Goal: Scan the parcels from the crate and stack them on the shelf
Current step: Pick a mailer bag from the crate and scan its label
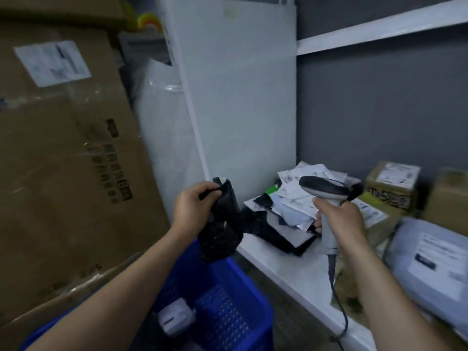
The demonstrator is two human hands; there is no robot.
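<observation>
My left hand (193, 206) grips the top of a black plastic parcel bag (222, 224), which hangs above the blue crate (240, 295). A small white parcel (174, 316) lies in the bottom of the crate. My right hand (339, 219) holds a grey handheld scanner (326, 191) by its handle, its head pointing away over the white shelf (288, 264). A loose pile of white and black mailer parcels (291, 198) lies on the shelf just beyond the scanner. The scanner's cable (340, 307) hangs down past the shelf edge.
Large brown cardboard boxes (63, 153) stand at the left beside the crate. A white upright panel (238, 92) forms the shelf's side. Taped cardboard parcels (391, 188) and a grey mailer with a label (435, 264) sit on the shelf's right part. Another shelf board (379, 29) runs above.
</observation>
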